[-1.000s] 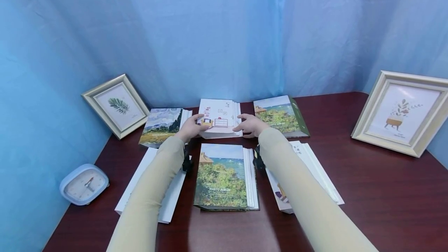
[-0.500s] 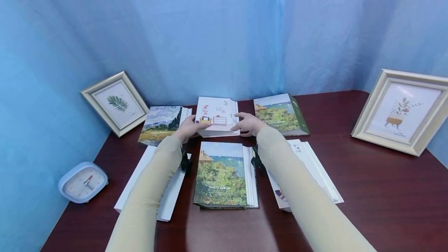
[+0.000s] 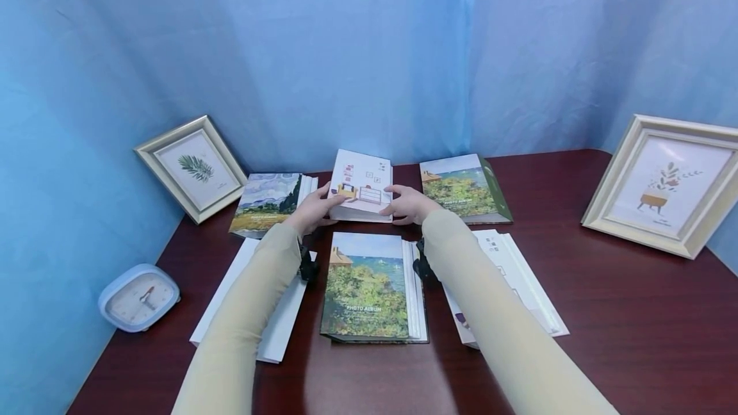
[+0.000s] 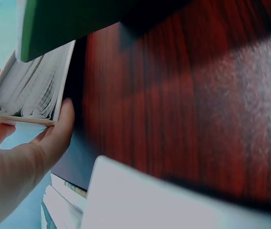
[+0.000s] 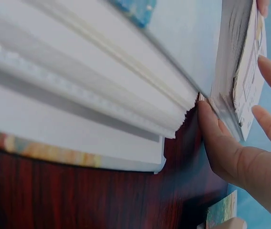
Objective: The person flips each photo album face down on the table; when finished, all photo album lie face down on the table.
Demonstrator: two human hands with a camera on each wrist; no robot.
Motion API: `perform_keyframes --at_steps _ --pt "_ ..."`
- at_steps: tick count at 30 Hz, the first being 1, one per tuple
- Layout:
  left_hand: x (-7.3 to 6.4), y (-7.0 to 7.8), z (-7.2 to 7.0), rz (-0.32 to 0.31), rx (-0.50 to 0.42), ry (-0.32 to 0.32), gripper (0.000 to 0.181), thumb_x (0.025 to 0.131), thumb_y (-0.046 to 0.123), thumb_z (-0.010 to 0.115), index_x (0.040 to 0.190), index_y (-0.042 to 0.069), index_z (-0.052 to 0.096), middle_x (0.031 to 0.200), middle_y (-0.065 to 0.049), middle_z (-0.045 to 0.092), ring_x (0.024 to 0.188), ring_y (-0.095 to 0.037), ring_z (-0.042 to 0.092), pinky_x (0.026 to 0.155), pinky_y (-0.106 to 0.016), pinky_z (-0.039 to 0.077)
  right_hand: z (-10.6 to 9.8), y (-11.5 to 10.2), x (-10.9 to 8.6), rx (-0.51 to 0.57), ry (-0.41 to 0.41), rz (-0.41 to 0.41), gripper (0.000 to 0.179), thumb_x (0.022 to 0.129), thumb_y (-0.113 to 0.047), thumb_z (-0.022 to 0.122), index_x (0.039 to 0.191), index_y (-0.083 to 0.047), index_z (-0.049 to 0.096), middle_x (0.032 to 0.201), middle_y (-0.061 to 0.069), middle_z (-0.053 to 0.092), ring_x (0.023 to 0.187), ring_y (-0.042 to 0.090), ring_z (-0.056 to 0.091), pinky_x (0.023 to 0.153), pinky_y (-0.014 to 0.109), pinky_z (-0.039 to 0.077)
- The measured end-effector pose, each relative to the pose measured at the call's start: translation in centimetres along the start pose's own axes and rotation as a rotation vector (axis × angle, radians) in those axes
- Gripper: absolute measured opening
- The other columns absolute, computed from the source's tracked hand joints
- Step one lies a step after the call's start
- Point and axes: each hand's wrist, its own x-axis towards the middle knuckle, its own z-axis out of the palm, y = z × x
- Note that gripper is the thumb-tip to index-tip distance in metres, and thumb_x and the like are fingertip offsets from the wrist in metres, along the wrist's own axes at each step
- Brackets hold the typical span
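A white photo album (image 3: 362, 181) with a drawn room scene on its cover is at the back middle. My left hand (image 3: 311, 210) grips its left side, one digit lying over the front left corner of the cover. At the right side my right hand (image 3: 410, 203) holds it, fingers spread along the edge. The left wrist view shows the album's page block (image 4: 33, 88) between the fingers and thumb of that hand. In the right wrist view the album's white pages (image 5: 231, 43) stand close to the right hand, one digit low against its lower cover.
Landscape-covered albums lie front middle (image 3: 366, 293), back left (image 3: 268, 200) and back right (image 3: 461, 187). White albums lie under the left forearm (image 3: 282, 325) and right forearm (image 3: 507, 274). A blue clock (image 3: 141, 298), a leaf picture frame (image 3: 193, 168) and a plant picture frame (image 3: 663, 184) flank them.
The white photo album has shifted slightly left, then back right, and its far edge sits higher in view. Its cover has turned a little, and the pages fanned out at the right show less.
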Motion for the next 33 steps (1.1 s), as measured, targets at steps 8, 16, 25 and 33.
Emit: perform_keyframes --at_steps 8,16,25,33 --pt "0.1 0.0 -0.3 0.001 -0.03 0.019 0.066 0.098 0.028 0.053 0.153 0.03 0.016 0.146 -0.015 0.038 0.13 -0.032 0.042 0.104 -0.047 0.04 0.1 0.3 0.1 0.004 -0.01 -0.008 0.07 0.092 -0.003 0.058 0.151 -0.015 0.022 0.155 0.014 0.016 0.133 0.035 0.038 0.099 0.041 0.046" --pt "-0.5 0.7 -0.7 0.014 -0.021 0.034 0.064 0.098 0.027 0.054 0.152 0.032 0.02 0.143 -0.014 0.042 0.126 -0.031 0.045 0.104 -0.049 0.039 0.3 0.3 0.3 -0.013 -0.041 -0.014 0.065 0.093 -0.007 0.057 0.15 -0.012 0.026 0.154 0.014 0.022 0.133 0.036 0.037 0.1 0.042 0.045" --pt "-1.0 1.8 -0.8 0.028 0.011 0.029 0.063 0.098 0.028 0.053 0.152 0.031 0.021 0.141 -0.014 0.045 0.125 -0.032 0.048 0.104 -0.049 0.039 0.7 0.0 0.3 -0.043 0.005 -0.006 0.063 0.095 -0.018 0.057 0.15 -0.013 0.027 0.154 0.014 0.024 0.134 0.037 0.035 0.104 0.045 0.04" --pt "-1.2 2.8 -0.6 0.043 0.064 0.017 0.065 0.098 0.029 0.053 0.152 0.029 0.018 0.144 -0.013 0.041 0.126 -0.032 0.046 0.105 -0.049 0.039 1.1 0.0 0.4 -0.2 0.087 -0.099 0.064 0.09 -0.024 0.064 0.145 -0.007 0.036 0.152 0.015 0.029 0.134 0.035 0.035 0.105 0.047 0.038"
